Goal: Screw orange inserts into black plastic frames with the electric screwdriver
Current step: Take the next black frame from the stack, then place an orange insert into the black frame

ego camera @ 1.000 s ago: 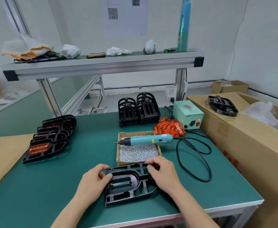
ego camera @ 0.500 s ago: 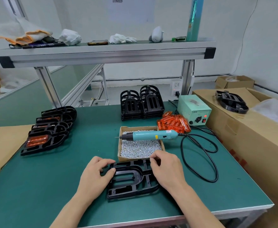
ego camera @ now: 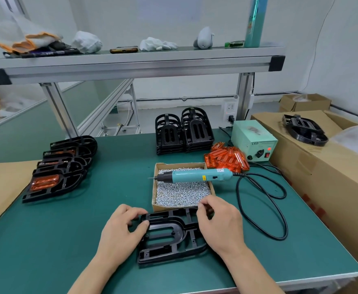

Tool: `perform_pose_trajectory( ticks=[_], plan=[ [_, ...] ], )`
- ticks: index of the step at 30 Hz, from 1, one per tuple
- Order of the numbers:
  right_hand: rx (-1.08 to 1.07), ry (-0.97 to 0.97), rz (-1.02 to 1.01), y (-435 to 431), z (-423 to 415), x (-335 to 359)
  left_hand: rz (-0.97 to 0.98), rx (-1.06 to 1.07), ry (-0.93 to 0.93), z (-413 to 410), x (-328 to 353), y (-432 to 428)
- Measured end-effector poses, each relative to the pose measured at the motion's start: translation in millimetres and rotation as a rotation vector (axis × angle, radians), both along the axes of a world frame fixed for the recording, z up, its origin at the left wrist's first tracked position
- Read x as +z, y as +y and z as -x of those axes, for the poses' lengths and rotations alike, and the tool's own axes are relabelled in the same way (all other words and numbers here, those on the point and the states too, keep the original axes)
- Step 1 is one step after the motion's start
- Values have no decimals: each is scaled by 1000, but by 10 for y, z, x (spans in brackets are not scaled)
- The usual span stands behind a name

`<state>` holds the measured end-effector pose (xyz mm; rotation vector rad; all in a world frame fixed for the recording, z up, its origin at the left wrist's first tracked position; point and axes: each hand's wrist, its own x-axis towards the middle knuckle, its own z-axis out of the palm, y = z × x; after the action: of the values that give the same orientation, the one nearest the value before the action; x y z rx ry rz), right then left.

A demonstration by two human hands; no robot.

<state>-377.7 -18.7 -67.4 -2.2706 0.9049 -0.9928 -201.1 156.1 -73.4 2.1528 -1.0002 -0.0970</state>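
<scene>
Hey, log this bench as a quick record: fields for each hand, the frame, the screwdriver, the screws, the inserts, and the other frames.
left hand: grips the left end of the black frame
right hand: grips its far right edge
black frame: flat on the green mat, no insert in it
electric screwdriver: lies across the screw box, untouched, tip pointing left
orange inserts: loose pile right of the box
finished frames: row at left, nearest holds an orange insert
empty frames: two stacks at the back
</scene>
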Motion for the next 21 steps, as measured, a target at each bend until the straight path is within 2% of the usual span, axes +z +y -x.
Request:
perform_pose_trajectory(
  ticks=[6, 21],
  plan=[
    [-11, -3, 49, 4, 6, 10, 1, 9, 7, 10, 8, 1],
    [20, -23, 11, -19, -39, -15, 11, 6, 25, -17, -21, 7]
  ],
)
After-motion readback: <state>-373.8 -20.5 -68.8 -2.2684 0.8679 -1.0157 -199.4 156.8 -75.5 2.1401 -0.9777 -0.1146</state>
